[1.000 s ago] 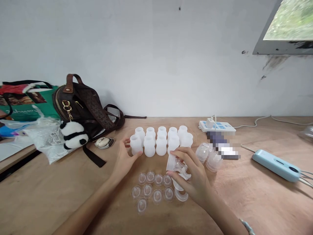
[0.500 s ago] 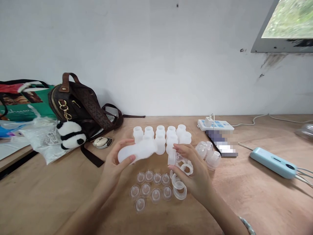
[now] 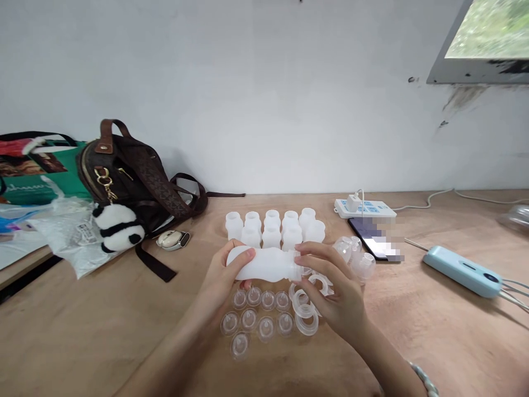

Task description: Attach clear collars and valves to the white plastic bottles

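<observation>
My left hand (image 3: 225, 278) grips a white plastic bottle (image 3: 266, 264) held sideways above the table. My right hand (image 3: 336, 292) meets the bottle's neck on the right, its fingers closed round a small clear ring or cap pressed to the mouth. Behind them stand two rows of several white bottles (image 3: 273, 227). Below the hands lie several clear teats (image 3: 256, 317) in rows and clear screw rings (image 3: 306, 320). Clear domed caps (image 3: 355, 259) sit to the right.
A brown handbag (image 3: 132, 182) with a panda charm (image 3: 115, 227), plastic bags and a compact lie at the left. A power strip (image 3: 366, 209), a phone (image 3: 376, 242) and a light blue device (image 3: 463, 271) are at the right. White wall behind.
My left hand lifted a bottle from the front row and turned it sideways. My right hand brought its clear ring up to the bottle's neck.
</observation>
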`<state>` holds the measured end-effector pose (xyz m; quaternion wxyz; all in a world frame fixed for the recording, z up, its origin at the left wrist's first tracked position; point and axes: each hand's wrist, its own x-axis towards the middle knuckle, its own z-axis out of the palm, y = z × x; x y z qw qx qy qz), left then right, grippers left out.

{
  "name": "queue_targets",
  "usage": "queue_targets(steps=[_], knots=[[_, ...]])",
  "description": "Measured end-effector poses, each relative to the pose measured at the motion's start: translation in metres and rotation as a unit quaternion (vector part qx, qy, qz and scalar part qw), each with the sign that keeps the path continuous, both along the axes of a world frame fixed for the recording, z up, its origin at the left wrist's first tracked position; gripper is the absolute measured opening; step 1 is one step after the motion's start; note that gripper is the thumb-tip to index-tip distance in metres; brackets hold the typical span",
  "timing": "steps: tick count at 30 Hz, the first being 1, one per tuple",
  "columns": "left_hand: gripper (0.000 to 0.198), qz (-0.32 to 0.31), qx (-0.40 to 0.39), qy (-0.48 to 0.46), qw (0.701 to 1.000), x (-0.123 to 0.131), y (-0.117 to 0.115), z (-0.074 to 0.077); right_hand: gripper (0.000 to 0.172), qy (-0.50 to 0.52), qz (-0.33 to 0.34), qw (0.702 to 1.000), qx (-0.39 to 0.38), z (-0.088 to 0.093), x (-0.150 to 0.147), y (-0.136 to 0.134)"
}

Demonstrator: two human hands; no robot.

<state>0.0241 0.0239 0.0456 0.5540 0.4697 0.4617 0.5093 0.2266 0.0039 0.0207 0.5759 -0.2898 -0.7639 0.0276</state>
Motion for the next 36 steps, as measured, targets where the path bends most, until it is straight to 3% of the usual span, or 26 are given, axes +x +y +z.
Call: queue_targets(steps=[4, 6, 10, 13, 16, 20, 24, 27, 31, 34, 36], knots=[[0.036, -0.006, 0.013, -0.003, 1.000, -0.001, 0.000, -0.008, 0.033, -0.006, -0.006, 1.000, -0.015, -0.001, -0.001, 0.000], [0.033, 0.000, 0.057, 0.014, 0.998, -0.002, -0.001, -0.012, 0.029, 0.003, -0.020, 0.998, -0.057, -0.002, 0.000, 0.001], [0.039, -0.013, 0.216, 0.056, 0.975, -0.002, -0.003, -0.018, 0.015, 0.071, -0.072, 0.970, -0.219, -0.004, 0.002, 0.006], [0.039, -0.044, 0.268, 0.071, 0.960, 0.000, -0.005, -0.020, 0.024, 0.151, -0.039, 0.930, -0.332, -0.004, 0.004, 0.008], [0.037, -0.033, 0.229, 0.080, 0.969, 0.000, -0.004, -0.021, 0.031, 0.183, 0.037, 0.911, -0.369, 0.003, 0.007, 0.006], [0.038, 0.002, 0.165, 0.073, 0.984, -0.002, -0.002, -0.021, 0.042, 0.141, 0.113, 0.900, -0.397, 0.012, 0.011, 0.004], [0.039, -0.026, 0.175, 0.056, 0.983, -0.002, -0.004, -0.020, 0.032, 0.140, 0.066, 0.892, -0.424, 0.008, 0.011, 0.009], [0.039, -0.040, 0.183, 0.056, 0.981, 0.000, -0.006, -0.019, 0.047, 0.131, 0.032, 0.903, -0.408, 0.001, 0.012, 0.011], [0.036, -0.037, 0.159, 0.056, 0.985, 0.003, -0.008, -0.019, 0.044, 0.112, 0.078, 0.908, -0.397, 0.003, 0.020, 0.008], [0.036, -0.028, 0.142, 0.056, 0.988, 0.005, -0.009, -0.019, 0.061, 0.088, 0.127, 0.915, -0.372, 0.009, 0.023, 0.005], [0.037, -0.023, 0.141, 0.059, 0.988, 0.005, -0.011, -0.019, 0.054, 0.095, 0.127, 0.917, -0.367, 0.009, 0.022, 0.005]])
